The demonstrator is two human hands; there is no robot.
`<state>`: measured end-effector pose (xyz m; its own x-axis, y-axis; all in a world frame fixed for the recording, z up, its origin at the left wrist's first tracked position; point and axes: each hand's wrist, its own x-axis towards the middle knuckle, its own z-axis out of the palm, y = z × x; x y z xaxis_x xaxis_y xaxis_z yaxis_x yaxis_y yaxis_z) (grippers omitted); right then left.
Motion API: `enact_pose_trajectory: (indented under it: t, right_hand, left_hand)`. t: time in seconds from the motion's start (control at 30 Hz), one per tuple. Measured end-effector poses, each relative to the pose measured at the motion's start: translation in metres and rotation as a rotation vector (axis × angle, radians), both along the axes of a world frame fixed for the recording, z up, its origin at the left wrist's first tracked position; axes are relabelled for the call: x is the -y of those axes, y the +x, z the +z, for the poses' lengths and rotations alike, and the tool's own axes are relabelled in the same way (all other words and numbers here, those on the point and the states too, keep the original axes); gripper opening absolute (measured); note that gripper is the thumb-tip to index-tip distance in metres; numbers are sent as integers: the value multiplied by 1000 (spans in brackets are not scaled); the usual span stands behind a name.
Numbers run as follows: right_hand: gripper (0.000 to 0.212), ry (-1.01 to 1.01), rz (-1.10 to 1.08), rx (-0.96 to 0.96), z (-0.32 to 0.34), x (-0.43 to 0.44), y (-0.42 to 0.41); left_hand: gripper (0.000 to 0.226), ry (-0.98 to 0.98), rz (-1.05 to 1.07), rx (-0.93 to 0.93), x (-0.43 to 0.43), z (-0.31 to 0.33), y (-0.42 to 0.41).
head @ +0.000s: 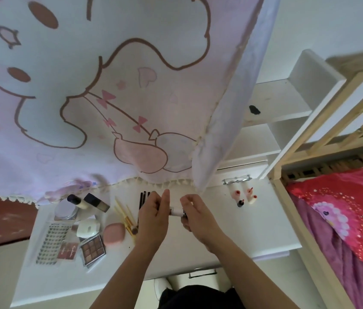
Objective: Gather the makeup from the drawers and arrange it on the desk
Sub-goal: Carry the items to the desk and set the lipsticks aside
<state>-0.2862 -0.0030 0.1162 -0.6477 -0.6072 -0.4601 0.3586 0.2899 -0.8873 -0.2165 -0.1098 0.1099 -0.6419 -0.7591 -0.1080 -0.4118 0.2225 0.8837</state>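
Observation:
Over the middle of the white desk [254,224], my left hand [153,217] and my right hand [195,216] both hold a small white tube [177,211] between them. Black pencils [143,198] lie just behind my left hand, partly hidden by it. Yellow-handled brushes [125,217] lie to their left. Further left sit a pink sponge case [114,234], an eyeshadow palette [92,248], two foundation bottles [89,201], a round jar [66,210] and a sheet of nail stickers [52,241]. Small nail polish bottles [246,196] stand at the right rear.
A cartoon-printed curtain [109,97] hangs over the desk's rear edge. White shelves [272,112] rise behind on the right. A wooden bed frame [298,219] with red bedding [343,210] borders the desk's right side. A drawer handle [202,272] shows below the front edge.

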Motion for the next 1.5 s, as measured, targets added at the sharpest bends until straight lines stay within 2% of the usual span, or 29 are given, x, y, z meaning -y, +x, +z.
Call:
enact_pose_trajectory:
  t: [0.1,0.13,0.23,0.37,0.4,0.5,0.6,0.67,0.87,1.23,1.3,1.4,1.5]
  right_hand:
    - [4,-8,60,-338,-3,-7,2]
    - [8,-32,91,-372,-4,-10,2]
    - [25,-66,128,-197,5,-18,-6]
    - [50,38,206,-64,18,-20,-12]
    - [47,56,209,-70,19,-19,-11]
    - [20,-7,161,-59,14,-21,-10]
    - [41,-57,134,34,18,-23,-15]
    - [45,-46,127,90,25,-22,-17]
    - [26,-60,64,25,23,-28,-26]
    - [8,-152,-36,77,21,-47,-45]
    - [9,-190,-76,119,19,-51,-47]
    - [12,-247,-193,225,14,-61,-48]
    - [26,-194,-261,259,4,-77,-50]
  left_hand:
    - [41,122,80,-13,-5,1,-5]
    - [39,172,112,-32,-5,1,-6]
    - [38,229,165,-72,0,0,-7]
    - [42,128,99,-59,3,6,-7]
    - [42,105,82,-57,2,8,-8]
    - [44,71,98,-55,3,13,-10]
    - [44,31,75,-52,4,16,-11]
    - [43,4,39,-50,2,21,-12]
    - [44,40,86,-54,5,24,-16]
    - [42,153,140,-79,15,20,-18]
    - [41,258,141,-89,15,19,-18]
    - [39,581,102,-154,11,15,-18]
    - [43,874,3,-169,3,3,-19]
